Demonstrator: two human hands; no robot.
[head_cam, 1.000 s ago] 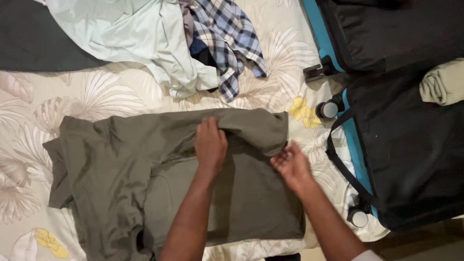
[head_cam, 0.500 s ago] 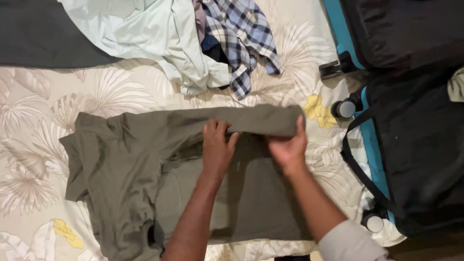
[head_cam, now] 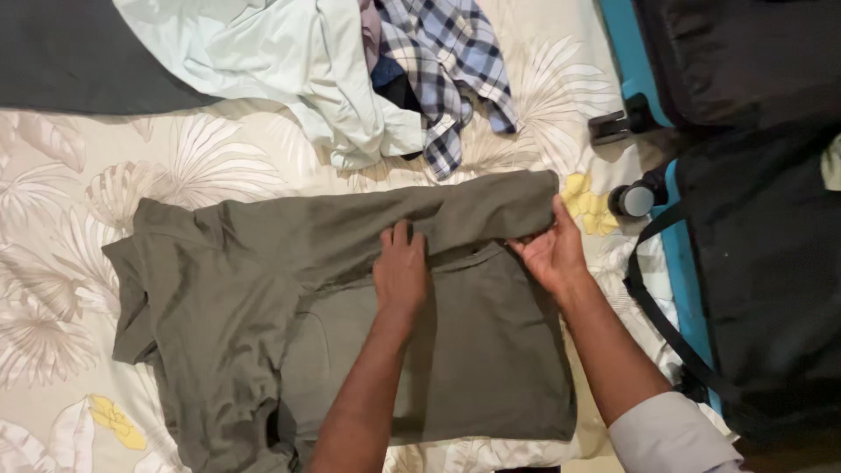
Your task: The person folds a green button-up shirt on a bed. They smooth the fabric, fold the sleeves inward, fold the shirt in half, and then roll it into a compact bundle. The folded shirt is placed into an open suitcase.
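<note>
An olive green shirt [head_cam: 263, 298] lies spread on a bed sheet printed with pale leaves [head_cam: 201, 166]. Its far edge is folded over into a long band. My left hand [head_cam: 401, 267] rests flat on the shirt just under that fold, fingers touching the band. My right hand [head_cam: 550, 250] grips the right end of the folded band, thumb on top and fingers tucked beneath the cloth.
A pale mint garment [head_cam: 280, 61] and a blue plaid shirt [head_cam: 447, 70] lie heaped at the far side, beside a dark grey cloth [head_cam: 61, 61]. An open black and teal wheeled suitcase [head_cam: 753, 219] fills the right side, close to my right hand.
The folded band has been pulled slightly farther away and smoothed. My right hand went from open beside the shirt to gripping the fold's right end. The view shifted slightly left.
</note>
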